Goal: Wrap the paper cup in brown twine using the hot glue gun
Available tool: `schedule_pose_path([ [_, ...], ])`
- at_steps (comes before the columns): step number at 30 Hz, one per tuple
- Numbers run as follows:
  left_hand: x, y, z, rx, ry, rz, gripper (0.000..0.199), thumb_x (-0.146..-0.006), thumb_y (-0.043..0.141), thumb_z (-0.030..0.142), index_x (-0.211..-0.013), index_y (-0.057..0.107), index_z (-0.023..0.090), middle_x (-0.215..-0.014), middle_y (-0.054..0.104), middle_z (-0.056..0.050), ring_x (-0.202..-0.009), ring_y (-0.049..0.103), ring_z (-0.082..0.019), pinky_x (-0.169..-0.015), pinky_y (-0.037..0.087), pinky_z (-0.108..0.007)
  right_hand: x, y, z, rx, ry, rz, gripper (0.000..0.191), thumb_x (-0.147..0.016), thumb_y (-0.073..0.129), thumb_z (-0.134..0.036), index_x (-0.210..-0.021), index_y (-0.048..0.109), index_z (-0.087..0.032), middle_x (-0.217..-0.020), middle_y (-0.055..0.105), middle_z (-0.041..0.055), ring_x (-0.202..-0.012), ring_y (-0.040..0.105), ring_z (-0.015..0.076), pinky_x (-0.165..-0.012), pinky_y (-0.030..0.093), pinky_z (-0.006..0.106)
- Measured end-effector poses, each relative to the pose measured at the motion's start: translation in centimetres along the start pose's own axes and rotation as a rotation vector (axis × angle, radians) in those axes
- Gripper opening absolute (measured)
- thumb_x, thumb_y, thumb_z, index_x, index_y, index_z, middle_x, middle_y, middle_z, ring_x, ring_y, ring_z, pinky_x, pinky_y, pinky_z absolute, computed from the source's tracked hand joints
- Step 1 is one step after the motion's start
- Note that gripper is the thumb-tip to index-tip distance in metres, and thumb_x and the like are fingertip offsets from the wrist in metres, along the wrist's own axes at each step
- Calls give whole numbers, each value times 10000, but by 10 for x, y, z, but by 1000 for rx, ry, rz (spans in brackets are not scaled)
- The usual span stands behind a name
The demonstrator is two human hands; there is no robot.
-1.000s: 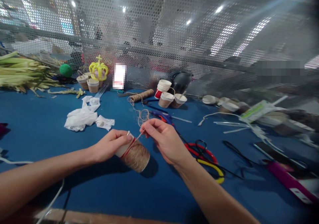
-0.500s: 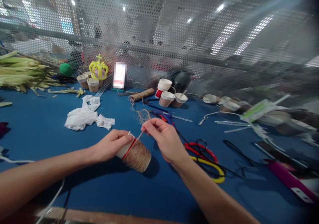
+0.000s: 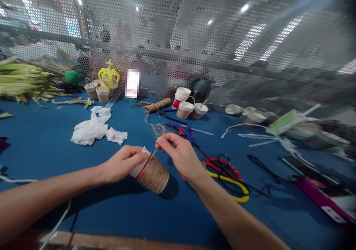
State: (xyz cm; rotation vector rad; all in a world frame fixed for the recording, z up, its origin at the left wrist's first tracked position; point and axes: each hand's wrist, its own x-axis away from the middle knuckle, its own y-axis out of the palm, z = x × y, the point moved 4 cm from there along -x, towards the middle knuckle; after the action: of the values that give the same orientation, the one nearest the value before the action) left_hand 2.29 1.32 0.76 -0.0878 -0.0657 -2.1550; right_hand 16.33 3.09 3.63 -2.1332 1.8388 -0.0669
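Observation:
A white paper cup [image 3: 153, 173] with a red band, wrapped in brown twine over much of its side, lies tilted above the blue table. My left hand [image 3: 125, 163] is closed round its white rim end, thumb on the outside. Pinched in the fingers of my right hand [image 3: 178, 151] is a strand of twine [image 3: 154, 152] that runs to the cup beside the red band. Loose loops of twine [image 3: 159, 129] lead back from there to a twine roll [image 3: 158, 105].
Behind my right hand lies a blue glue gun [image 3: 182, 130]. Red and yellow scissors [image 3: 241, 196] are at the right, near a purple power strip [image 3: 319, 200]. White crumpled tissue [image 3: 90, 130] is at the left. Wrapped cups [image 3: 185, 110] stand before the mesh panel [image 3: 167, 38].
My right hand has moved slightly left and closer to the cup, shortening the strand between them. The left hand keeps its hold on the cup.

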Motion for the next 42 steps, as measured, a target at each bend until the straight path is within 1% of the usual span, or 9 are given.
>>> schedule_pose_path([
  [13,6,2,1,-2,92,-55,317,-790,444,392,-728,559,103,-620,482,10,-557,400,-84,-521,338,-185,3,5,3,45,16,-49,187,-761,533,-325,-654,564,-175,-642,590,-2,-630,540,124,-650,414,267],
  [21,8,4,5,-44,150,-99,309,-808,426,375,-715,542,104,-595,440,24,-532,355,-72,-498,323,-170,6,8,3,80,10,-101,191,-776,517,-310,-661,559,-163,-655,584,7,-638,518,126,-653,402,263],
  [27,10,3,4,-151,184,-117,332,-827,375,376,-691,513,106,-596,419,20,-534,340,-80,-486,305,-181,8,11,2,108,-2,-141,212,-781,501,-311,-634,523,-162,-619,542,-6,-596,479,116,-604,385,249],
  [32,11,3,6,-270,260,-125,335,-846,337,343,-651,481,111,-563,370,32,-505,302,-73,-460,275,-184,9,12,1,148,-15,-136,191,-777,504,-293,-645,521,-155,-617,513,-14,-586,450,110,-586,367,243],
  [37,12,4,10,-342,310,-120,326,-849,327,313,-636,476,117,-557,370,31,-502,296,-73,-454,273,-185,9,14,0,206,-27,-133,186,-791,494,-289,-667,525,-154,-637,524,-11,-603,460,111,-593,369,241],
  [39,12,4,10,-342,308,-119,325,-846,328,315,-634,477,119,-557,374,31,-504,298,-74,-461,277,-187,10,15,1,208,-28,-135,182,-796,489,-295,-686,524,-154,-652,527,-7,-616,466,114,-604,373,244],
  [42,9,2,8,-292,262,-89,321,-830,355,336,-630,485,121,-553,372,33,-507,303,-76,-470,281,-189,9,16,5,182,-2,-139,207,-806,471,-332,-703,510,-157,-658,516,-3,-624,471,118,-620,384,255],
])
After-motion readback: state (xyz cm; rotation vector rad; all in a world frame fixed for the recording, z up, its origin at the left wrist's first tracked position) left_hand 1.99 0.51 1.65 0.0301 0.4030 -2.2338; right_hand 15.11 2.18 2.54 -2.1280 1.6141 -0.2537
